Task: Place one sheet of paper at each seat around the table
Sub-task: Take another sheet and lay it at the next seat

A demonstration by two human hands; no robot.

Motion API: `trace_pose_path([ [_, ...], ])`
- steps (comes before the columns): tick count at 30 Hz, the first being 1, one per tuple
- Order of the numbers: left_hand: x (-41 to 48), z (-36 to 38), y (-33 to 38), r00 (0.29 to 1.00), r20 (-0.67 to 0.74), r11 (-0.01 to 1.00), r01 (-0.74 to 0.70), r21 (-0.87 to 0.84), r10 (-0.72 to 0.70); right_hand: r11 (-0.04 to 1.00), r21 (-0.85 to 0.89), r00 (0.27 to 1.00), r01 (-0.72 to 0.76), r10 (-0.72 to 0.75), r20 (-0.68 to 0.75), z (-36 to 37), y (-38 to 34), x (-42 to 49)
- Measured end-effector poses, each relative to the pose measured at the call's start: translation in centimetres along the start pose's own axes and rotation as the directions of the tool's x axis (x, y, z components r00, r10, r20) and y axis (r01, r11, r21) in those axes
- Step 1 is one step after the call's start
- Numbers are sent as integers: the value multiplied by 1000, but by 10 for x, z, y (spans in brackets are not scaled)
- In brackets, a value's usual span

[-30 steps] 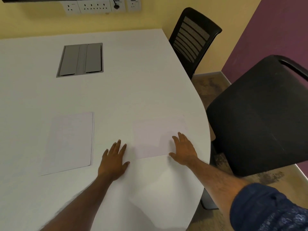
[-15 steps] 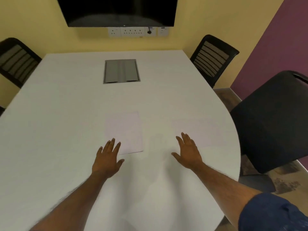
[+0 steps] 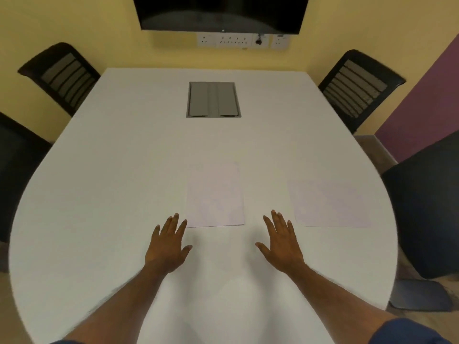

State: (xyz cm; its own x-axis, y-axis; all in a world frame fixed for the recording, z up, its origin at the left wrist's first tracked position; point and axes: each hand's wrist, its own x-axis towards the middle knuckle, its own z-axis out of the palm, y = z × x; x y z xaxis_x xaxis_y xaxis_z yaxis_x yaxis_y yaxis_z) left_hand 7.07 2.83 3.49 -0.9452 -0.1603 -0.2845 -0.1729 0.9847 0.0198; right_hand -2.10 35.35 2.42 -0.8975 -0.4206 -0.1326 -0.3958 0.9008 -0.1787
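Note:
A small stack of white paper lies in the middle of the white table, just beyond my hands. A single sheet lies flat to its right, in front of the near right chair. My left hand rests flat on the table with fingers spread, its fingertips beside the stack's near left corner. My right hand is also flat and spread, between the stack and the single sheet, touching neither. Both hands hold nothing.
A grey cable hatch is set into the table's far middle. Black chairs stand at the far left, far right and near left. A dark screen and wall sockets are on the yellow wall.
My view has swung left, centring the table and bringing the left chairs in. My right hand has come off the single sheet, which now lies to its right. Both hands stay flat.

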Motion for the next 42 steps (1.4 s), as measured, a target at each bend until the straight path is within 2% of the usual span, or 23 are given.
trace_pose_path([
  [8, 36, 6, -7, 1000, 6, 1000, 0, 4, 0, 998, 5, 997, 55, -55, 49, 24, -19, 54],
  [13, 71, 3, -20, 999, 22, 999, -32, 23, 32, 997, -49, 996, 59, -55, 74, 29, -29, 98],
  [16, 100, 1, -33, 998, 9, 998, -57, -5, 57, 996, -84, 994, 27, -18, 111, 32, -34, 130],
  [21, 143, 10, -48, 986, 127, 994, -100, -48, 105, 989, -144, 984, -32, 56, 169, 34, -44, 179],
  [27, 192, 9, -68, 981, 160, 990, -94, -108, 110, 974, -154, 977, -169, 186, 103, 41, -51, 211],
  [31, 206, 13, -79, 969, 160, 974, -166, -152, 190, 978, -109, 982, -178, 184, 47, 48, -58, 217],
  [35, 206, 20, -83, 972, 121, 973, -187, -134, 203, 972, -40, 973, -231, 231, 9, 50, -63, 215],
  [38, 207, 22, -85, 972, 120, 973, -186, -140, 203, 937, 104, 941, -333, 337, -24, 49, -65, 215],
  [42, 206, 24, -85, 973, 103, 971, -192, -143, 208, 840, 322, 877, -437, 478, -57, 46, -67, 216],
])
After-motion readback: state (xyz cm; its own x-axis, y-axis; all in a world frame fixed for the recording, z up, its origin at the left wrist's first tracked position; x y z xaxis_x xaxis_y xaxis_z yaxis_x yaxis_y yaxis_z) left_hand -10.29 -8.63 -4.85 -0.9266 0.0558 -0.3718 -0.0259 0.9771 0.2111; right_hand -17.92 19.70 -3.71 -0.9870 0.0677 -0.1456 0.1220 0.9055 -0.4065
